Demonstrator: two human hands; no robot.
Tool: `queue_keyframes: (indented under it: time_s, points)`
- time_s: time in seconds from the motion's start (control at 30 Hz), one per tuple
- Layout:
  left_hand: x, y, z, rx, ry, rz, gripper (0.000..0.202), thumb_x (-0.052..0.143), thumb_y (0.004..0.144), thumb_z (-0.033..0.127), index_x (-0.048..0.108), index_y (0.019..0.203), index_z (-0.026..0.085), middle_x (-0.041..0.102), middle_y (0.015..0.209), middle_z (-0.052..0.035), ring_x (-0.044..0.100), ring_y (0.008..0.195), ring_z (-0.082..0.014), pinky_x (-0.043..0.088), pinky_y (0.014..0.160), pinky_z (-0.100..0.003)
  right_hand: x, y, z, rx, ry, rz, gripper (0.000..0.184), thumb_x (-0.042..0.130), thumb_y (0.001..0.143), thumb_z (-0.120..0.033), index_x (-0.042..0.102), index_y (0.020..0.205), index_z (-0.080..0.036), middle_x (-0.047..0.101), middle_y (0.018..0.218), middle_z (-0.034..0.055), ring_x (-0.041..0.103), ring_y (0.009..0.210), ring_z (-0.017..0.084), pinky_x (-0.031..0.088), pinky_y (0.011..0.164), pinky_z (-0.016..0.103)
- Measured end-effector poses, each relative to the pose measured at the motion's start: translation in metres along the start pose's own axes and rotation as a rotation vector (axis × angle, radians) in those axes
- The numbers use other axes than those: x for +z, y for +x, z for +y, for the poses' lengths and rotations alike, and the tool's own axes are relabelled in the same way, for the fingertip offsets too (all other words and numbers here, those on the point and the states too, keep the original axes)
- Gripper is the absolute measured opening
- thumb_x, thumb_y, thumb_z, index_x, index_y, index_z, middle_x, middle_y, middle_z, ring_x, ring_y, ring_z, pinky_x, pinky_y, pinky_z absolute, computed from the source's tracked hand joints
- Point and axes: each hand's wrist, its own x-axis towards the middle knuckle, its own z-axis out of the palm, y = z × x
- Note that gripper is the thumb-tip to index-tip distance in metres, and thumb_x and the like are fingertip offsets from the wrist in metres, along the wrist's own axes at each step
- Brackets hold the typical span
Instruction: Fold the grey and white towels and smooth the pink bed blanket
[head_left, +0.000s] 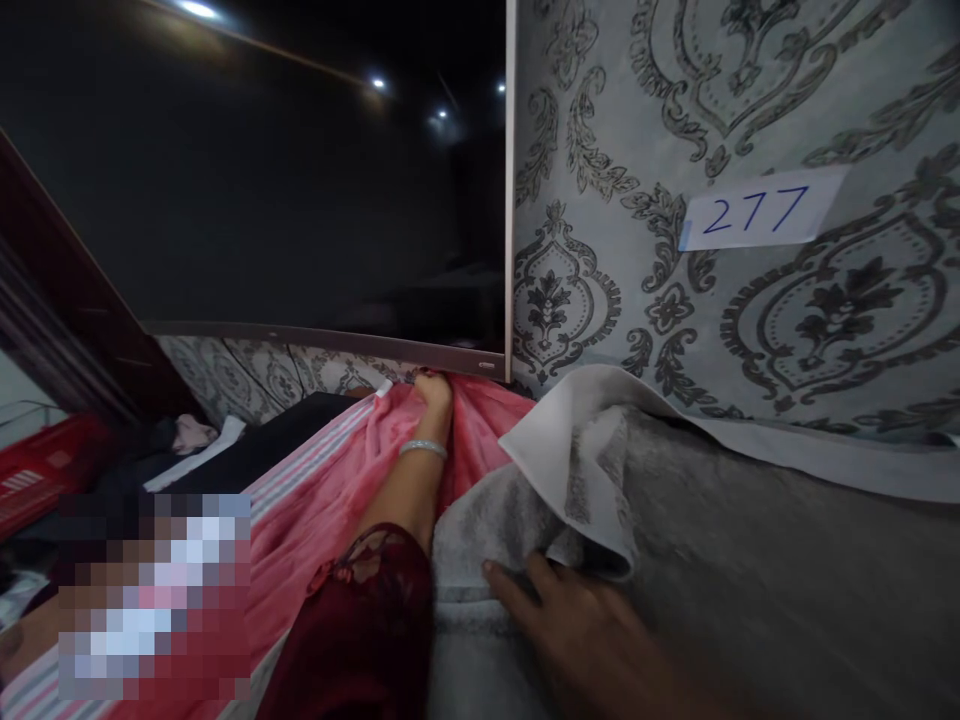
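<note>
My left hand, with a silver bracelet and a maroon sleeve, reaches to the far end of a pink towel with a white and grey striped border. Its fingers close on the cloth just under the television's lower edge. My right hand lies on a grey towel, its thumb and fingers apart, slightly blurred. A pale border of the grey towel is folded over in front of that hand. The grey towel overlaps the pink one near the middle.
A large dark television stands behind, against patterned wallpaper. A paper label reading 277 is on the wall. A red basket is at far left. Another person's arm shows beside a pixelated patch at lower left.
</note>
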Motion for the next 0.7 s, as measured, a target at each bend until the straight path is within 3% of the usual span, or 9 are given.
queue_keyframes:
  time_s: [0.2, 0.4, 0.57, 0.7]
  points:
    - [0.000, -0.026, -0.015, 0.039, 0.215, -0.088, 0.035, 0.056, 0.088, 0.015, 0.065, 0.122, 0.016, 0.062, 0.130, -0.0177, 0.059, 0.120, -0.0301, 0.045, 0.107, -0.042, 0.004, 0.001, -0.001, 0.011, 0.001, 0.013, 0.063, 0.050, 0.078, -0.007, 0.049, 0.139, -0.023, 0.070, 0.110, 0.0080, 0.067, 0.078, 0.018, 0.043, 0.059, 0.027]
    - [-0.012, -0.020, -0.014, 0.057, 0.329, -0.128, 0.049, 0.059, 0.081, 0.014, 0.061, 0.130, 0.014, 0.058, 0.139, -0.0177, 0.059, 0.125, -0.0269, 0.045, 0.107, -0.034, 0.012, -0.002, -0.001, 0.043, 0.118, -0.017, 0.071, 0.050, 0.078, -0.007, 0.044, 0.145, -0.027, 0.067, 0.116, 0.0071, 0.066, 0.086, 0.018, 0.044, 0.067, 0.026]
    - [-0.049, -0.002, -0.011, 0.023, 0.410, -0.186, 0.043, 0.057, 0.084, 0.022, 0.064, 0.126, 0.014, 0.068, 0.126, -0.0143, 0.066, 0.114, -0.0232, 0.051, 0.093, -0.027, 0.010, 0.000, -0.003, 0.074, 0.172, -0.044, 0.074, 0.048, 0.073, -0.002, 0.050, 0.142, -0.027, 0.067, 0.116, 0.0069, 0.066, 0.087, 0.018, 0.045, 0.070, 0.026]
    - [-0.099, -0.012, -0.030, -0.061, 0.543, -0.266, 0.024, 0.065, 0.081, 0.034, 0.074, 0.094, 0.016, 0.075, 0.094, -0.0146, 0.070, 0.102, -0.0287, 0.052, 0.085, -0.030, 0.003, 0.003, -0.006, 0.124, 0.201, -0.116, 0.077, 0.046, 0.072, 0.001, 0.052, 0.143, -0.028, 0.066, 0.123, 0.0088, 0.067, 0.095, 0.020, 0.048, 0.076, 0.028]
